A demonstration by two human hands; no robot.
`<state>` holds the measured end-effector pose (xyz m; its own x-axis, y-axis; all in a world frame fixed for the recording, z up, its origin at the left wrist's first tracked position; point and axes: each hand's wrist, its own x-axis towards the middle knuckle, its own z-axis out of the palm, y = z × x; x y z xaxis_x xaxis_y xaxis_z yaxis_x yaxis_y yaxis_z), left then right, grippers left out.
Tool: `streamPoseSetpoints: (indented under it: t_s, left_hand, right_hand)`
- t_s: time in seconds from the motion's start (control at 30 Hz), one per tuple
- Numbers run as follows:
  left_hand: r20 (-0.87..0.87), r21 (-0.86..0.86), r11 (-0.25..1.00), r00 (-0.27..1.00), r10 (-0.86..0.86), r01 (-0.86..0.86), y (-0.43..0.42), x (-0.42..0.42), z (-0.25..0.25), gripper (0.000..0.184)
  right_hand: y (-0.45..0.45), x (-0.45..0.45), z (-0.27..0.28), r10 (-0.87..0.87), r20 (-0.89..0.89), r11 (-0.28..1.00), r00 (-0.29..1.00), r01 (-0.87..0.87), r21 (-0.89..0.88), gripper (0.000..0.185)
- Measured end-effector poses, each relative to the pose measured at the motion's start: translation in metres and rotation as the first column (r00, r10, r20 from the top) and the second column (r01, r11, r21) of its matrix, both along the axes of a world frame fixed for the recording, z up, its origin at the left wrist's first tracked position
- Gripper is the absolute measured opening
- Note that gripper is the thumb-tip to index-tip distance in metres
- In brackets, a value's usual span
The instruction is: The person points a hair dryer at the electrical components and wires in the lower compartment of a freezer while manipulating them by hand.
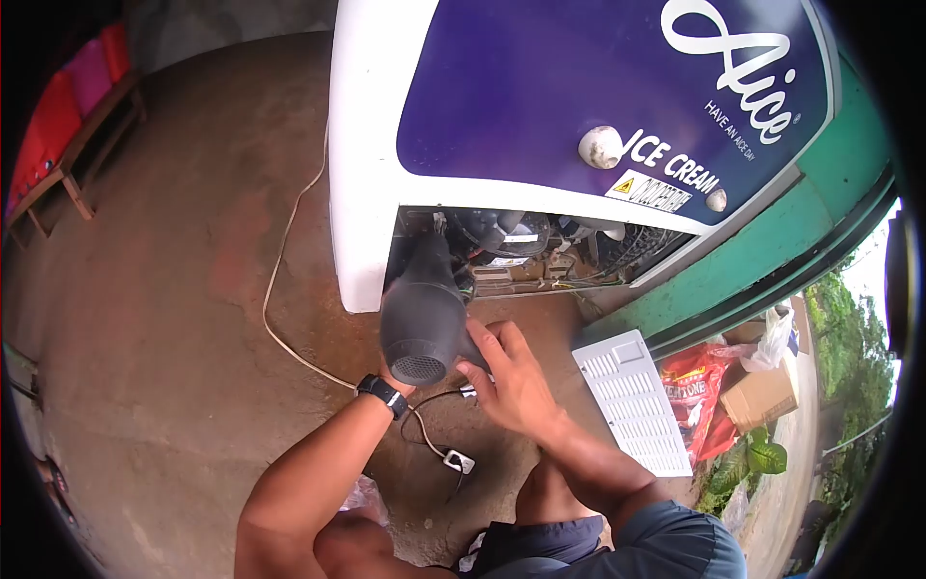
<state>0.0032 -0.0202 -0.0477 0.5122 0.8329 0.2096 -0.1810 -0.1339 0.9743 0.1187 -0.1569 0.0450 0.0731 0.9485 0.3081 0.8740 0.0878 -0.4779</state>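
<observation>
A dark grey hair dryer (422,323) points away from me, its nozzle inside the open lower compartment (521,256) of an ice cream freezer (365,174). My right hand (516,381) is closed around the dryer's handle, on the right side of its body. Most of my left hand (399,382) is hidden under the rear of the dryer; its fingers do not show, and a black watch (383,396) is on that wrist. Inside the compartment are a dark rounded compressor-like part (502,232), wires and a dark finned part (632,249).
A white vented panel (632,400) lies right of my right arm. On the floor are a white cable (280,261) and a power socket (458,461). Further right are a red bag (690,396) and a cardboard box (762,394). A wooden bench (72,174) stands at far left.
</observation>
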Motion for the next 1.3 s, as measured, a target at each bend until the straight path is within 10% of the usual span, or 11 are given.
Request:
streamPoseSetpoints:
  t_s: [0.13, 0.23, 0.53, 0.87, 1.07, 1.2, 1.3]
  left_hand:
    - [-0.265, 0.276, 0.96, 0.957, 0.115, -0.039, 0.001, 0.005, 0.002, 0.027]
    - [-0.053, 0.398, 0.899, 0.974, 0.222, -0.183, 0.001, 0.01, -0.013, 0.024]
    - [0.198, -0.347, 0.938, 0.978, 0.061, 0.012, -0.016, 0.005, 0.017, 0.046]
    - [0.0, -0.46, 0.878, 0.988, 0.153, -0.136, -0.018, 0.019, 0.024, 0.052]
    - [0.263, -0.724, 0.69, 0.925, 0.273, 0.002, -0.035, 0.003, 0.005, 0.046]
    - [0.387, -0.538, 0.836, 0.912, 0.131, 0.108, -0.025, -0.015, -0.006, 0.044]
    - [-0.156, -0.126, 0.991, 0.985, -0.071, 0.051, 0.0, -0.021, -0.021, 0.04]
  right_hand:
    - [0.001, -0.002, 0.003, 0.01, 0.003, 0.999, 1.0, -0.01, 0.033, 0.055]
    - [0.001, -0.001, 0.001, 0.004, -0.001, 0.999, 1.0, -0.004, 0.038, 0.056]
    - [0.002, 0.007, -0.008, -0.009, -0.051, 0.998, 0.999, 0.013, 0.068, 0.06]
    - [-0.009, 0.023, -0.003, 0.059, -0.149, 0.997, 0.987, -0.05, 0.065, 0.059]
    - [-0.014, 0.007, -0.007, 0.029, -0.154, 0.999, 0.988, -0.021, 0.049, 0.06]
    - [-0.014, -0.003, -0.005, -0.023, -0.106, 0.997, 0.994, 0.031, 0.068, 0.061]
    - [-0.01, -0.008, -0.007, -0.03, -0.06, 0.996, 0.998, 0.035, 0.083, 0.061]
